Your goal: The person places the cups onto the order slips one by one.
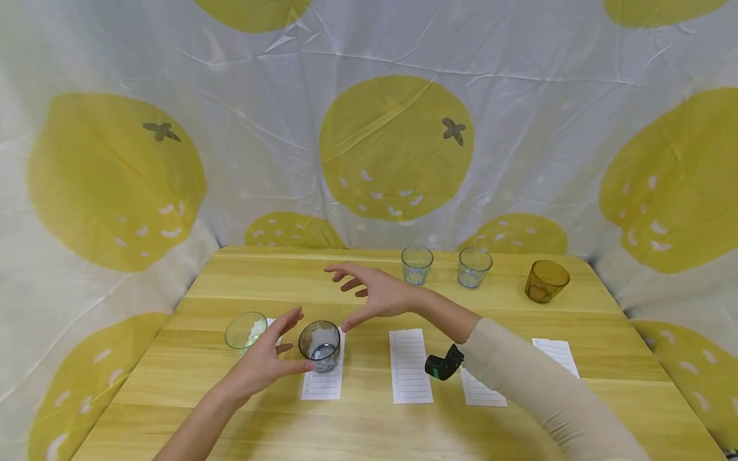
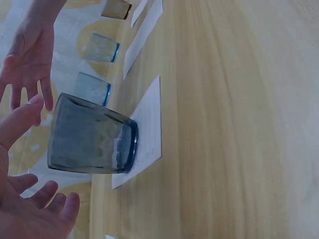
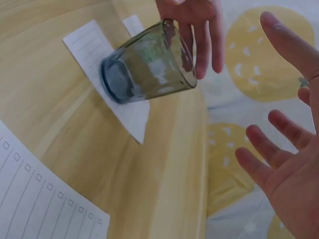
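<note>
Head view shows the left hand (image 1: 265, 361) and right hand (image 1: 378, 295), fingers apart, either side of a grey glass (image 1: 321, 352) standing upright on paper (image 1: 321, 389).

I have one glass (image 1: 320, 349) on a paper slip (image 1: 323, 388), another glass (image 1: 242, 334) left of it, three glasses (image 1: 473, 274) behind and right.

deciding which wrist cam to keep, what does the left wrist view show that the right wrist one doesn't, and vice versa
Only the left wrist view shows the amber tumbler and two clear tumblers. Only the right wrist view shows a readable row of checkboxes on a lined paper slip. Both share the smoky gray tumbler on another paper slip, the left hand, the right hand and the wooden tabletop.
</note>
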`<state>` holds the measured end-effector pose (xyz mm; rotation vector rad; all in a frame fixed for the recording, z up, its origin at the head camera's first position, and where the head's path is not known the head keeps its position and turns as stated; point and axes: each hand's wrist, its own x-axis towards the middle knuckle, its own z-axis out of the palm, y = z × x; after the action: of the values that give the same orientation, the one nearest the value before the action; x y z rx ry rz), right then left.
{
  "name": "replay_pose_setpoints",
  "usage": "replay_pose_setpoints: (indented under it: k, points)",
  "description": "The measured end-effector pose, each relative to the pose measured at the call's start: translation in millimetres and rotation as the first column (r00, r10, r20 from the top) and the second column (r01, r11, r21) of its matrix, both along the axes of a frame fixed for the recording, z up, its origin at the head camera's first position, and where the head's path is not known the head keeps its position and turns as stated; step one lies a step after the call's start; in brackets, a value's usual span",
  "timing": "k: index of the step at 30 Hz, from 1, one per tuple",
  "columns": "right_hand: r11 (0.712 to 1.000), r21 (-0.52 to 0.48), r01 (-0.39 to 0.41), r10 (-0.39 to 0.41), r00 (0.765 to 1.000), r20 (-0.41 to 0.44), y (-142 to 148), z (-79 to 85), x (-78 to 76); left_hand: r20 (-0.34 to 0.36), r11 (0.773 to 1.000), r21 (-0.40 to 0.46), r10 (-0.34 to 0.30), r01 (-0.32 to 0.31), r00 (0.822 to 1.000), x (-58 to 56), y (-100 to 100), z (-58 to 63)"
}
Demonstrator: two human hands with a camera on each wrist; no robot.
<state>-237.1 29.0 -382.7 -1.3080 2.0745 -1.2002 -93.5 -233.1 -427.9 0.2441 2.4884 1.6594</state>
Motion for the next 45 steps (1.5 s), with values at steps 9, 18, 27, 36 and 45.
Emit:
replay_pose_setpoints:
  k: [9, 18, 27, 36, 45]
  points:
    - [0.999, -0.026, 0.034, -0.034, 0.999, 0.0, 18, 27.3, -12.5, -0.079, 0.999, -0.051, -0.02, 0.016, 0.997, -10.9, 3, 26.4]
    - [0.992, -0.051, 0.12, -0.119, 0.993, 0.009, 45, 47.7, -35.5, -0.09, 0.997, -0.051, -0.065, 0.06, 0.994, -28.8, 26, 58.0]
    - [0.964, -0.048, 0.262, -0.26, 0.965, 0.046, 78, 48.3, -62.5, -0.081, 0.989, 0.022, -0.141, 0.143, 0.987, -33.3, 63, 62.1]
    - [0.916, -0.009, 0.401, -0.4, 0.914, 0.064, 99, 24.4, -81.5, -0.134, 0.973, 0.063, -0.213, 0.223, 0.968, -27.5, 100, 45.4]
    - [0.87, -0.022, 0.493, -0.491, 0.869, 0.067, 108, -17.8, -91.8, -0.077, 0.966, 0.098, -0.231, 0.238, 0.97, -15.6, 125, 16.9]
